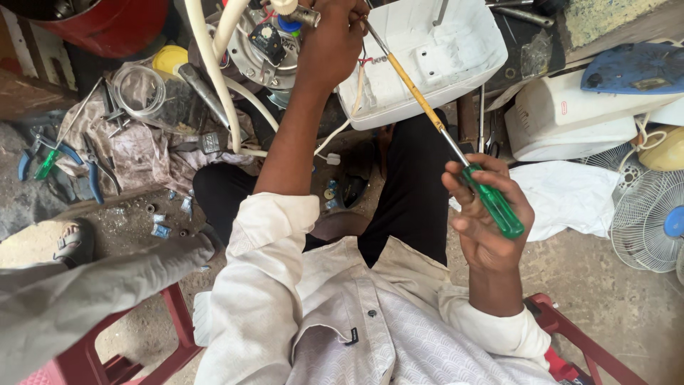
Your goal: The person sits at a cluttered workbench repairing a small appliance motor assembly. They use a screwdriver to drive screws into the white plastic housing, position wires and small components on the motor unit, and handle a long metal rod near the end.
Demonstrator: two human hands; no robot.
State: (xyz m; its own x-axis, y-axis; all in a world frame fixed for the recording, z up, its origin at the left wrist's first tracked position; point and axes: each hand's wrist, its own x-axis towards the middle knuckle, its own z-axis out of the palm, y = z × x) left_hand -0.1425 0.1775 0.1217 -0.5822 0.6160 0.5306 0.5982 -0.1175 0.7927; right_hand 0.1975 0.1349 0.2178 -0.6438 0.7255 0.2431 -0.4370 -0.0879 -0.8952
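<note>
my right hand [488,214] curled round the green handle of a screwdriver [456,146], shaft angled up toward the white casing [434,57], left arm stretched straight out, left hand [331,43] clamped on the metal part [260,46] up top, pliers [64,160] off to the left on a cloth

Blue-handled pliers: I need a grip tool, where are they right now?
In the head view the blue-handled pliers lie at far left on the grey cloth, beside the green-handled tool.

Blue-handled pliers [91,173], white fan [652,219], red stool [128,360].
</note>
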